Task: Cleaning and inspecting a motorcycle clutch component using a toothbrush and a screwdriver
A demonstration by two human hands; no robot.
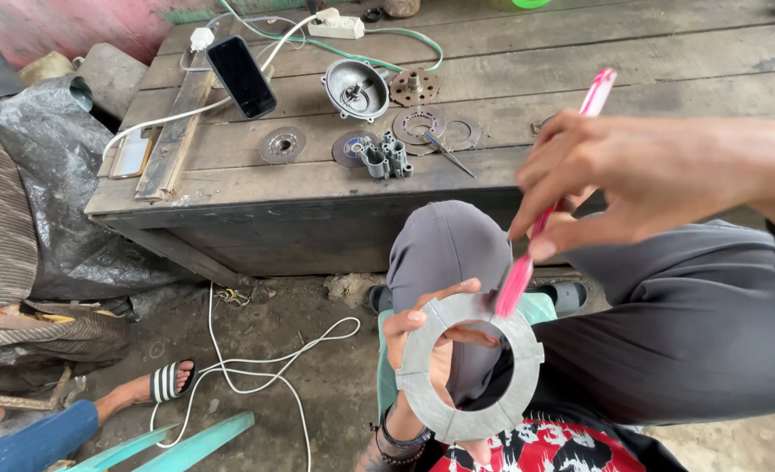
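My left hand (422, 345) holds a flat grey metal ring with notched segments (422, 385) upright over my lap, fingers showing through its centre hole. My right hand (641, 175) grips a pink toothbrush (527, 262) whose head touches the ring's upper right edge; the handle sticks up past my fingers. Both hands are in front of my bent knee in grey trousers (448, 245).
A low wooden table (317, 183) carries a black phone (241, 76), a round metal housing (355, 89), several discs and small metal parts (385, 157), a power strip (336, 25) and white cables. Another person's sandalled foot (156, 385) rests on the dirt floor at left beside a black tarp (55, 192).
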